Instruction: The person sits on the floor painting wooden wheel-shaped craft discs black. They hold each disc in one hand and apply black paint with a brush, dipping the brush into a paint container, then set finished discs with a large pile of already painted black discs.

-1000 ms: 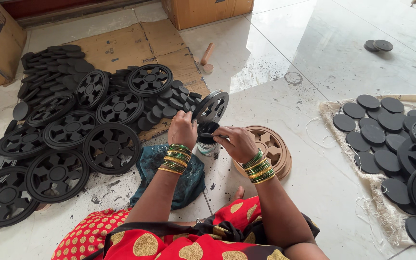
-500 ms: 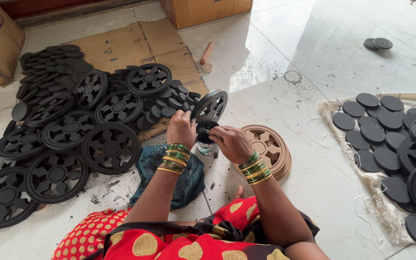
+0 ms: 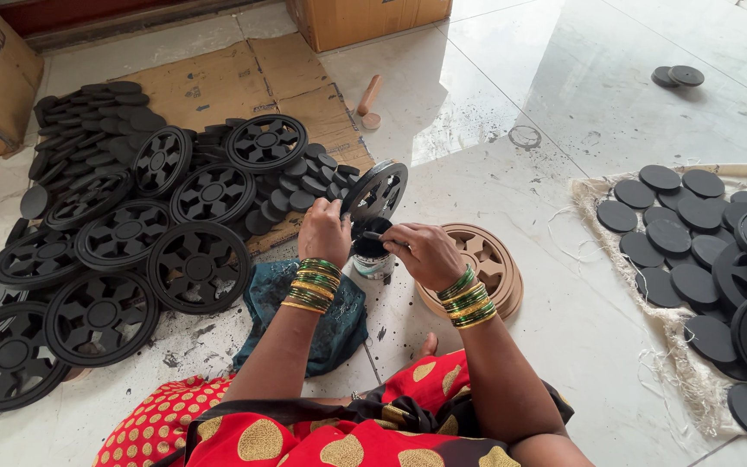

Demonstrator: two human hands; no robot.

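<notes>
The left hand (image 3: 323,229) grips a black wheel-shaped disc (image 3: 376,190) by its lower rim and holds it tilted on edge, its face turned toward the right hand, likely so that face is open to be worked. The right hand (image 3: 425,252) is clenched around a thin dark tool whose tip (image 3: 373,235) sits over the mouth of a small paint tin (image 3: 372,255); whether it is a brush I cannot tell. The tin stands on the tiled floor (image 3: 494,112) directly under both hands, close enough for dipping. Both forearms reach forward from the lap, wrists bent inward, bangles (image 3: 313,284) stacked on each.

A teal cloth (image 3: 339,316) lies under the left forearm, perhaps to catch drips. At 3 o'clock of the tin lies a stack of unpainted brown wheels (image 3: 488,264). At 9 to 10 o'clock black wheels (image 3: 201,264) and small black discs lie partly on flattened cardboard (image 3: 218,73). At 3 o'clock, well apart, more black discs (image 3: 667,233) rest on a frayed sack (image 3: 650,346). A wooden peg (image 3: 368,97) lies at 12 o'clock.
</notes>
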